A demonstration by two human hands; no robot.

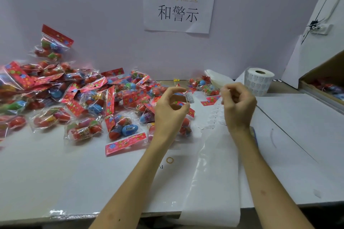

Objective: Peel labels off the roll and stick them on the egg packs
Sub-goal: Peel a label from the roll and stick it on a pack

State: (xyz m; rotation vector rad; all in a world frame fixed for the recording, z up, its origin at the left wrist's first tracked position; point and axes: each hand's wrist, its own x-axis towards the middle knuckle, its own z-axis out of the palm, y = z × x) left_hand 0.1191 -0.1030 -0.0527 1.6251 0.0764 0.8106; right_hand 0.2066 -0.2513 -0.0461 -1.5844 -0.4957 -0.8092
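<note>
A pile of clear egg packs (89, 102) with red headers covers the left and middle of the white table. My left hand (170, 109) is raised over the packs and pinches a small white label (189, 97) between thumb and fingertip. My right hand (238, 106) is curled round the label strip (216, 115), which runs from the label roll (257, 82) at the back right down past the table's front edge. One pack (124, 132) with a blue egg lies nearest the front. A few packs (202, 84) lie behind my hands.
A paper sign (178, 2) hangs on the back wall. A cardboard box (323, 83) with more packs stands at the far right. A yellow rubber band (169, 160) lies on the table between my forearms. The peeled backing (214, 182) hangs over the front edge.
</note>
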